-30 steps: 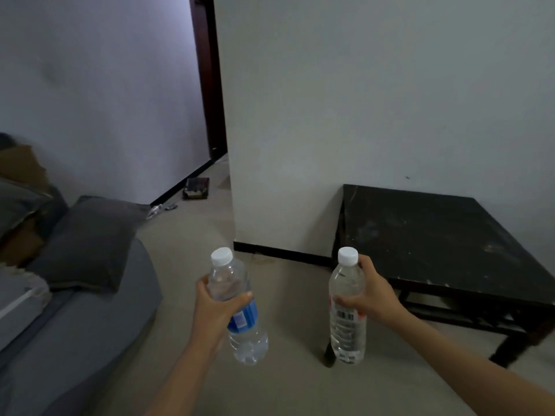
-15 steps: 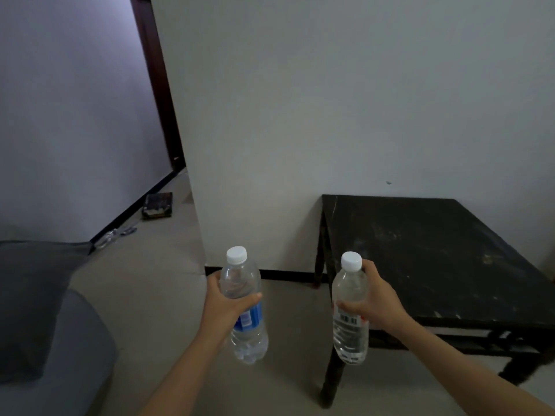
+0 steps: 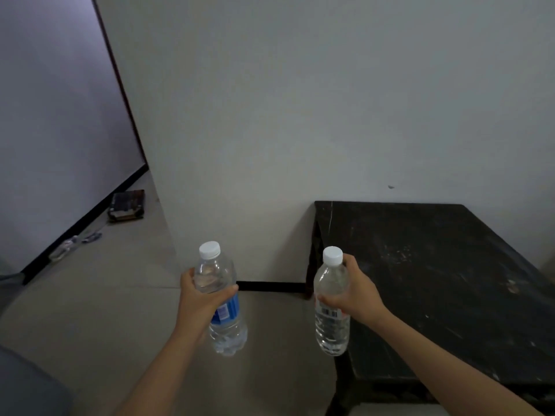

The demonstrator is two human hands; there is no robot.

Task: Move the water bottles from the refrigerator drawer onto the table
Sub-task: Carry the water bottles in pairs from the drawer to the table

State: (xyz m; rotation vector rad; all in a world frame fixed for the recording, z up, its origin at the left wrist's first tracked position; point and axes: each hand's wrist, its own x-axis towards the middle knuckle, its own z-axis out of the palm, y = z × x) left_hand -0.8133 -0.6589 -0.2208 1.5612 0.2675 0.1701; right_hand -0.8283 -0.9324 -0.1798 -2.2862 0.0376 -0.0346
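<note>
In the head view, the left hand (image 3: pixel 198 298) is gripping the blue-labelled bottle (image 3: pixel 228 331) at the lower centre of the frame. Its fingers are curling round the bottle's shoulder above the label, and the bottle is hanging nearly upright over the floor (image 3: pixel 99 295), apart from the table (image 3: pixel 435 280). The right hand (image 3: pixel 357 292) is wrapping the barcode-labelled bottle (image 3: pixel 332 328) below its white cap, and that bottle is hovering at the table's left edge, seemingly not yet over the top. The dark, scuffed table is filling the lower right of the frame, against the pale wall (image 3: pixel 300 115). Judging from this, the carry is nearing the set-down. Doing it well is probably meaning bringing both bottles rightward over the top, lowering each upright until its base is sitting flat, well inside the edge and apart from the other, then loosening the fingers one hand at a time. Counting: two bottles, two white caps, two hands, one table, one dark flat object (image 3: pixel 127 205) on the floor at middle left, and one clear item (image 3: pixel 64 247) below it, too blurred to name. The refrigerator drawer is not showing.
</note>
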